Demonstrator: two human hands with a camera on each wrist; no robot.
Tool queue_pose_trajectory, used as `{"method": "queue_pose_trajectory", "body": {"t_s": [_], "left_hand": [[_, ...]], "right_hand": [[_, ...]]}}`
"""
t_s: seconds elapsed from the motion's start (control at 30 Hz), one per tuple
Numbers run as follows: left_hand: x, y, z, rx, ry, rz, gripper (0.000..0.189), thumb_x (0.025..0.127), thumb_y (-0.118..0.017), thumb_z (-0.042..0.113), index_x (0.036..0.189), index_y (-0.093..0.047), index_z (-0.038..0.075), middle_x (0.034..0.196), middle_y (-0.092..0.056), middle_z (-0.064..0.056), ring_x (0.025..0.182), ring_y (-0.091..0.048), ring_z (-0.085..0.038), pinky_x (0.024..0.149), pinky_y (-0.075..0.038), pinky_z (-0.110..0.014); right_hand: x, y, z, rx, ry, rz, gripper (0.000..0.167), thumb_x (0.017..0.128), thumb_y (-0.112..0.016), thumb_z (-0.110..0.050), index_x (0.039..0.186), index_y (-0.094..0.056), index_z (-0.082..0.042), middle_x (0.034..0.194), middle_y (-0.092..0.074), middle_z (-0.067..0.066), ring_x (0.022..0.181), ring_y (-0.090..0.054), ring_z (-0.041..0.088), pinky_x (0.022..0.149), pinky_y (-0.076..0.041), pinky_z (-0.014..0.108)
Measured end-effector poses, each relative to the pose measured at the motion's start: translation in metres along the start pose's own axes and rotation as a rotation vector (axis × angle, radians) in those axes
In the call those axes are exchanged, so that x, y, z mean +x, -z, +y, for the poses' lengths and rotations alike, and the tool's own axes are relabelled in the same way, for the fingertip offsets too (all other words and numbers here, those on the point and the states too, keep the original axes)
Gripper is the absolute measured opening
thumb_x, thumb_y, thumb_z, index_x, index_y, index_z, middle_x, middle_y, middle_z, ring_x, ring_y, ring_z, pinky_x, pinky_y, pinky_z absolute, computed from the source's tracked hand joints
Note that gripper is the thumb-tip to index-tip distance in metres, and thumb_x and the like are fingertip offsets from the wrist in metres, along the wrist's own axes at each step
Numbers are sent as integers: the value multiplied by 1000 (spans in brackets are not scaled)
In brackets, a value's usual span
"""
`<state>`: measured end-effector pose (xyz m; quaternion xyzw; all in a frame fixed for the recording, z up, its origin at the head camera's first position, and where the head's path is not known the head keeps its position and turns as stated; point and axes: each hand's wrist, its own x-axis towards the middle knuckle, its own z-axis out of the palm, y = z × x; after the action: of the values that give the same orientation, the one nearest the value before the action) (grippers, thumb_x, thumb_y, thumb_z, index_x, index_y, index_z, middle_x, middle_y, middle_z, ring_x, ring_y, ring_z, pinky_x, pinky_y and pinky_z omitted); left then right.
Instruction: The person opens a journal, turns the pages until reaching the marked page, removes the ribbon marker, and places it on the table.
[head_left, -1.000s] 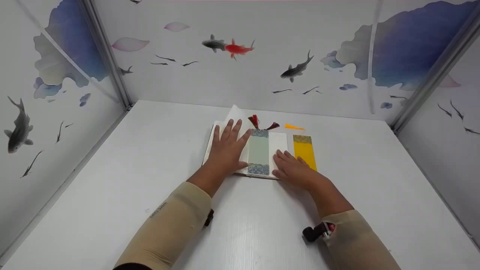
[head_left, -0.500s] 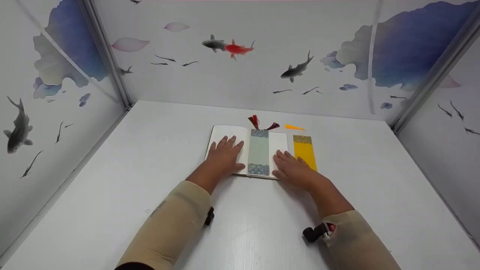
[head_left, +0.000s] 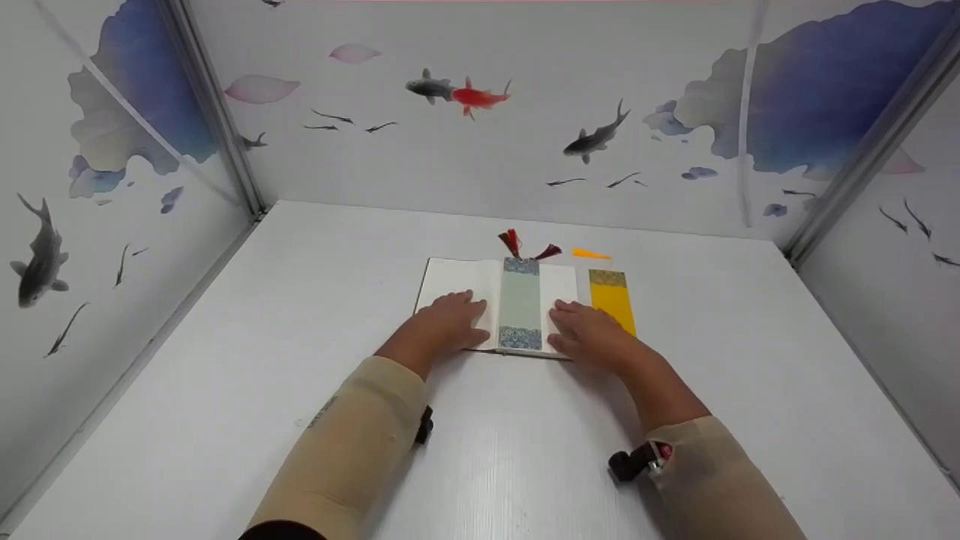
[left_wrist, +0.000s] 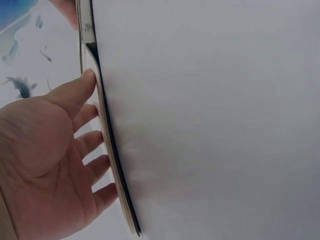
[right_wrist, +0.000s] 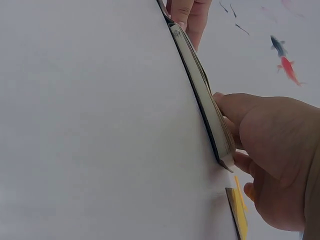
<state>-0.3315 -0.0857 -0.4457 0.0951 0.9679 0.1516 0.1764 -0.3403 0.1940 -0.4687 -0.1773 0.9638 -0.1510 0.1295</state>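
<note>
An open notebook [head_left: 459,276] with blank white pages lies flat on the table. My left hand [head_left: 441,322] rests on its left page, fingers spread toward the far side. On the right page lies my right hand [head_left: 596,339], fingertips pointing inward. Between them a pale green bookmark [head_left: 520,300] with blue patterned ends lies along the notebook's inner fold. In the left wrist view, the left hand [left_wrist: 55,155] has thumb and fingertips on the page above the thin cover edge. The right wrist view shows the right hand [right_wrist: 275,150] over the thicker page block [right_wrist: 205,95].
A yellow bookmark [head_left: 611,300] lies just right of the notebook, partly behind the right hand. Beyond the notebook are a red tassel [head_left: 510,241], a dark red tassel [head_left: 550,252] and an orange tassel [head_left: 591,253]. White walls [head_left: 480,165] with painted fish enclose the table.
A raised page on the left has come down flat. My left hand has slid toward me down the left page. The right hand has stayed in place.
</note>
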Motion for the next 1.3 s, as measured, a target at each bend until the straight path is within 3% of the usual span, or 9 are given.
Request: {"method": "queue_pose_trajectory", "body": {"t_s": [0.17,0.3,0.47,0.77,1.3], "left_hand": [[2,4,4,-10,37,-10,73,106,-64,49,170,-33,30,182,-20,-2,170,-16,-29,137,-20,-56],[3,7,8,8,49,-29,73,105,-66,47,169,-36,29,181,-24,-3,169,-20,-31,136,-23,-54],[4,9,9,24,61,-35,71,105,-67,47,168,-38,29,180,-25,-3,168,-22,-32,136,-23,-54],[4,8,9,56,40,-21,69,105,-66,48,167,-41,29,179,-28,-5,167,-25,-33,135,-26,-55],[6,9,9,37,68,-39,71,105,-66,49,168,-38,30,180,-26,-2,168,-23,-32,136,-25,-54]], "right_hand": [[7,5,-8,46,-56,37,66,109,-54,-54,166,-43,-21,174,-41,6,164,-33,34,134,-25,57],[16,5,-22,15,-86,57,69,108,-54,-57,167,-41,-24,176,-35,5,165,-31,35,134,-24,60],[29,1,-40,-86,-22,74,71,108,-53,-59,169,-36,-27,181,-23,-1,169,-21,33,134,-20,61],[45,-4,-67,-139,54,56,73,107,-54,-60,169,-36,-25,179,-28,-1,169,-20,31,136,-16,61],[38,-8,-49,-103,8,15,74,106,-58,-59,168,-38,-26,178,-31,-1,168,-22,31,137,-13,61]]}}
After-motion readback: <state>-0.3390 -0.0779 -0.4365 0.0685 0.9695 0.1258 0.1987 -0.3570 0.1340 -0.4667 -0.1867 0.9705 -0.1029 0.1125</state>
